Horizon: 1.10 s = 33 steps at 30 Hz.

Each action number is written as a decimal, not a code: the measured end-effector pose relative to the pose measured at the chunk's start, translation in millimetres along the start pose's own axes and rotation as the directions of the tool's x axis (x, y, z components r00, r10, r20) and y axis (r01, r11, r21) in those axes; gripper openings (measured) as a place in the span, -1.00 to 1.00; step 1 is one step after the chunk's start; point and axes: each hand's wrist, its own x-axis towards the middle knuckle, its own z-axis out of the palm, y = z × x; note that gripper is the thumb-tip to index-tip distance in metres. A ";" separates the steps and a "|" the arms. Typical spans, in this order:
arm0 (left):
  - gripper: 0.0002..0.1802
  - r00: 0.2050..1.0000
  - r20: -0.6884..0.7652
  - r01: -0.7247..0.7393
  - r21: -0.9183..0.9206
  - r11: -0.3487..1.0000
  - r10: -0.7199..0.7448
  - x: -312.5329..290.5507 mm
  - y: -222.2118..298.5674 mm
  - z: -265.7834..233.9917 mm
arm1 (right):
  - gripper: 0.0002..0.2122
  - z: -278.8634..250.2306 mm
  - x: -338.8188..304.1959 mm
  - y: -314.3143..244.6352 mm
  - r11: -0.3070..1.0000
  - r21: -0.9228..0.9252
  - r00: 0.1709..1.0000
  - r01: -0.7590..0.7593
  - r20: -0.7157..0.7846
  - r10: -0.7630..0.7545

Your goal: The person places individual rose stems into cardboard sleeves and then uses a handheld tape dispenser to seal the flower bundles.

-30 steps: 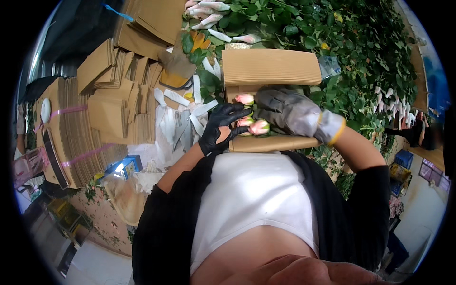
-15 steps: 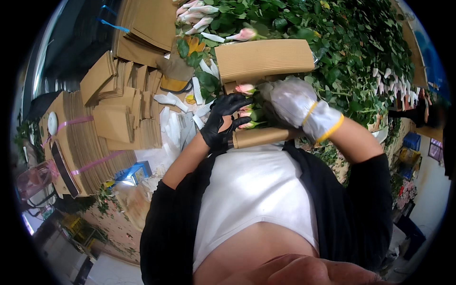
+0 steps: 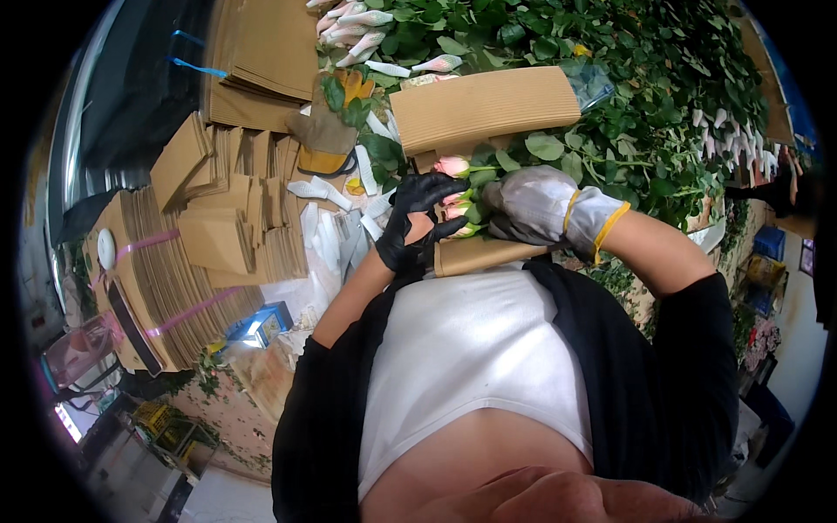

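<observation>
Several pink roses (image 3: 455, 212) with green outer petals lie in a row between folds of brown corrugated cardboard (image 3: 488, 109). My left hand (image 3: 418, 218), in a black glove with a bare patch showing, is beside the rose heads; its fingers and thumb are apart, spanning the row at the blooms' left side. My right hand (image 3: 530, 206) wears a whitish-grey glove with a yellow-edged cuff. It is curled over the stems just right of the heads, its fingertips mostly hidden. The cardboard's near flap (image 3: 488, 254) lies against my white top.
Flat cardboard sheets (image 3: 161, 270) are stacked at the left, some tied with pink ribbon. White foam net sleeves (image 3: 327, 235) and a grey-and-yellow glove (image 3: 321, 139) lie beside them. Leafy rose stems (image 3: 645, 96) cover the far right; net-sleeved blooms (image 3: 353, 35) lie at the back.
My right hand has lowered slightly and settled closer over the stems. The rose at the back, blurred before, now lies still in its net sleeve. My left hand stays by the blooms.
</observation>
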 end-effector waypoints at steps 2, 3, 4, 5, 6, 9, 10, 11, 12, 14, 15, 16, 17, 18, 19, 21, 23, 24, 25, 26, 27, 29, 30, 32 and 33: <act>-0.48 0.998 -0.038 -0.048 0.013 0.999 0.049 -1.0 -2.9 3.3 | -0.73 4.0 2.9 1.5 0.999 -0.023 0.999 0.026 -0.021 -0.027; -0.47 0.999 -0.034 -0.028 0.008 1.000 0.029 -1.2 -2.3 3.3 | -0.71 7.0 4.7 2.7 0.999 -0.035 0.999 0.039 -0.031 -0.040; -0.47 1.000 -0.029 -0.009 0.003 1.000 0.009 -1.3 -0.7 2.3 | -0.74 9.6 10.5 3.3 0.997 -0.052 0.998 0.053 0.027 -0.052; -0.47 1.000 -0.018 0.007 -0.004 1.000 -0.007 -1.0 0.9 1.9 | -0.77 11.4 18.8 3.6 0.996 -0.065 0.995 0.063 0.083 -0.057; -0.46 0.999 -0.026 0.020 0.016 1.000 -0.020 -2.7 1.3 3.8 | -0.78 12.5 23.4 5.1 0.994 -0.077 0.989 0.073 0.138 -0.061; -0.45 0.998 -0.059 0.034 0.049 0.998 -0.031 -7.2 1.0 6.7 | -0.80 -0.1 18.3 8.6 0.972 0.025 0.972 0.232 0.024 -0.233; -0.45 0.997 -0.070 0.016 0.040 0.999 -0.013 -5.8 0.5 6.3 | -0.80 -13.9 7.4 -3.0 0.997 -0.042 0.993 0.069 0.101 -0.064; -0.45 0.997 -0.078 -0.007 0.028 1.000 0.009 -4.4 0.6 6.0 | -0.80 -15.8 5.8 -5.5 0.996 -0.055 0.995 0.074 0.074 -0.070; -0.45 0.998 -0.066 -0.004 0.016 1.000 0.005 -3.2 0.3 5.0 | -0.80 -16.2 4.7 -7.1 0.995 -0.068 0.996 0.079 0.047 -0.076; -0.46 0.999 -0.035 0.003 -0.005 1.000 -0.004 -0.6 -1.0 1.6 | -0.81 -11.5 24.6 -9.8 0.999 0.001 0.954 -0.039 0.297 0.037; -0.46 1.000 -0.024 -0.015 0.005 1.000 0.015 1.3 -2.5 0.8 | -0.81 -0.1 35.8 -6.3 0.997 0.029 0.955 -0.069 0.290 0.057; -0.46 0.999 -0.013 -0.033 0.015 0.999 0.034 2.6 -4.8 0.6 | -0.81 13.7 47.2 -2.4 0.994 0.058 0.955 -0.097 0.285 0.077; -0.46 0.999 -0.013 -0.041 0.026 0.999 0.041 2.6 -7.6 1.5 | -0.81 19.9 55.4 -2.7 0.990 0.080 0.954 -0.115 0.287 0.088; -0.46 0.999 0.000 -0.034 -0.054 0.998 0.034 5.3 -11.3 1.9 | -0.81 25.2 59.1 -1.8 0.986 0.101 0.952 -0.133 0.290 0.098; -0.46 0.999 -0.002 -0.038 -0.035 0.999 0.038 4.5 -11.9 2.4 | -0.83 29.4 56.7 2.5 0.996 0.057 0.960 -0.076 0.276 0.058; -0.46 0.999 -0.013 -0.046 0.003 0.999 0.046 5.7 -10.2 3.3 | -0.88 21.6 45.2 5.3 0.998 -0.041 0.967 0.039 0.252 -0.027; -0.45 0.997 -0.047 -0.064 0.014 0.998 0.064 4.7 -8.0 5.5 | -0.86 21.0 49.9 5.3 0.996 0.021 0.934 -0.082 0.350 0.069; -0.45 0.996 -0.066 -0.056 0.026 0.998 0.057 2.6 -6.1 6.9 | -0.85 11.7 43.7 1.3 0.998 0.021 0.936 -0.064 0.347 0.053; -0.45 0.995 -0.084 -0.048 0.038 0.998 0.051 0.7 -4.3 8.6 | -0.83 2.4 38.7 -1.0 0.999 0.020 0.938 -0.046 0.343 0.036; -0.46 0.991 -0.118 -0.053 0.045 0.998 0.058 -2.0 -4.4 12.9 | -0.84 -4.1 35.7 -0.1 1.000 0.014 0.936 -0.017 0.353 0.011; -0.45 0.991 -0.120 -0.045 0.043 0.998 0.050 -4.8 -4.9 14.2 | -0.84 -9.8 32.3 1.7 1.000 0.009 0.932 0.012 0.362 -0.014; -0.44 0.991 -0.132 -0.022 0.036 0.999 0.027 -8.4 -5.7 16.8 | -0.85 -18.3 23.4 3.0 1.000 -0.016 0.981 0.023 0.192 -0.019; -0.42 0.994 -0.108 -0.007 0.007 1.000 0.008 -11.3 -7.8 18.4 | -0.85 -18.9 13.2 -2.3 1.000 -0.029 1.000 -0.002 0.006 0.002; -0.42 0.997 -0.079 -0.007 0.005 1.000 0.008 -11.7 -9.7 18.2 | -0.84 -8.3 17.9 3.2 0.999 -0.047 0.999 -0.015 -0.051 0.012; -0.42 0.998 -0.060 -0.013 0.008 1.000 0.013 -10.3 -10.8 17.0 | -0.85 -0.7 22.5 2.5 0.999 -0.039 0.996 -0.011 -0.091 0.008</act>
